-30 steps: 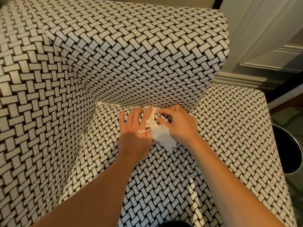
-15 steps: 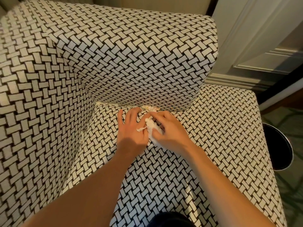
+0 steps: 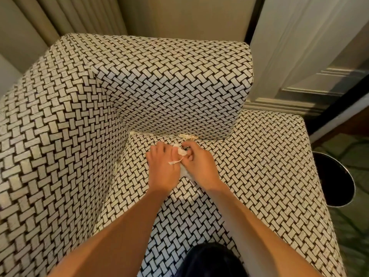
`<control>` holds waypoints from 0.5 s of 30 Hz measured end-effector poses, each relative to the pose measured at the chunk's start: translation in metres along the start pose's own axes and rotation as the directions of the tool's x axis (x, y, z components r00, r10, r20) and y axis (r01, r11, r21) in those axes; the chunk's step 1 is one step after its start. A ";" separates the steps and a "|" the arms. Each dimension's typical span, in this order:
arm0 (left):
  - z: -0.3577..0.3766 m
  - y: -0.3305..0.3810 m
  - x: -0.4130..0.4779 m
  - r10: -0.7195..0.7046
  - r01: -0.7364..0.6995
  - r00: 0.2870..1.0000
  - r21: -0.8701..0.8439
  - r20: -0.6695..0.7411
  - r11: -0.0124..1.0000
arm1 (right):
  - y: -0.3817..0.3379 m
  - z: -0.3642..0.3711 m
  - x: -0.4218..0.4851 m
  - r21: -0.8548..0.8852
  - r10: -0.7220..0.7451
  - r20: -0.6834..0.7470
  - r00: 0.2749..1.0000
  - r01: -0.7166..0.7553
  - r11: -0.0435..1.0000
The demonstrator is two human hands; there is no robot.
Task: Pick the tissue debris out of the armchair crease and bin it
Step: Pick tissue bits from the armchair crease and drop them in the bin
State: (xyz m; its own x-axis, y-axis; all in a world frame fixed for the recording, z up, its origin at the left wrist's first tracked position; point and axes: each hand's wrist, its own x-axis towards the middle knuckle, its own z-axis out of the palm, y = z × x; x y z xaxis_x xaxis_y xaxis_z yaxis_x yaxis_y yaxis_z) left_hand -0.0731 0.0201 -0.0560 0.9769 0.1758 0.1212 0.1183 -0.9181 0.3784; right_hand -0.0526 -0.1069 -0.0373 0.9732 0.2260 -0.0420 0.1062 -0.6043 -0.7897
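1. Partway through: our right hand (image 3: 199, 166) pinches a crumpled tissue wad (image 3: 181, 151) just off the armchair crease (image 3: 159, 134). Binning not yet done.
2. Left hand (image 3: 161, 168) rests on the seat, a strip (image 3: 175, 161) across its fingers. We cannot tell if it grips.
3. Pale, torn shreds (image 3: 187, 136) lie lodged in the crease.
4. Bin (image 3: 335, 180) stands right of the chair.

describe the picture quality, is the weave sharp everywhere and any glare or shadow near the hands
Head view: wide-angle bend bows the armchair edges; weave crisp by the crease, smeared toward the lower corners; soft warm light, no glare on fabric, only a glint on the bin rim; faint shadow under the left hand and right hand; the tissue between them is washed out.
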 end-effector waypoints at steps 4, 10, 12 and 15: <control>0.010 -0.001 0.005 -0.067 0.067 0.998 0.057 -0.004 0.996 | 0.009 -0.015 0.006 0.249 0.067 -0.060 0.996 -0.050 0.967; 0.020 -0.006 0.008 -0.061 0.061 0.997 -0.011 -0.049 0.998 | 0.023 -0.010 0.037 -0.336 -0.016 -0.120 0.993 -0.026 0.942; 0.023 -0.008 0.009 -0.042 0.041 0.998 -0.021 -0.041 0.999 | 0.021 -0.007 0.043 -0.392 -0.001 -0.124 0.992 -0.048 0.919; 0.025 -0.010 0.009 -0.030 0.029 0.999 -0.020 -0.031 0.999 | 0.019 -0.006 0.048 -0.393 0.020 -0.152 0.988 -0.079 0.916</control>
State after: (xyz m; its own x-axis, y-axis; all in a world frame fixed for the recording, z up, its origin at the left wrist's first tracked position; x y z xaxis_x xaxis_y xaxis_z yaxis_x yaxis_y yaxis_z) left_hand -0.0614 0.0216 -0.0818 0.9669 0.2142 0.1387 0.1432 -0.9054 0.3996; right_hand -0.0025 -0.1115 -0.0505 0.9948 0.0949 0.0358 0.1005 -0.8716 -0.4798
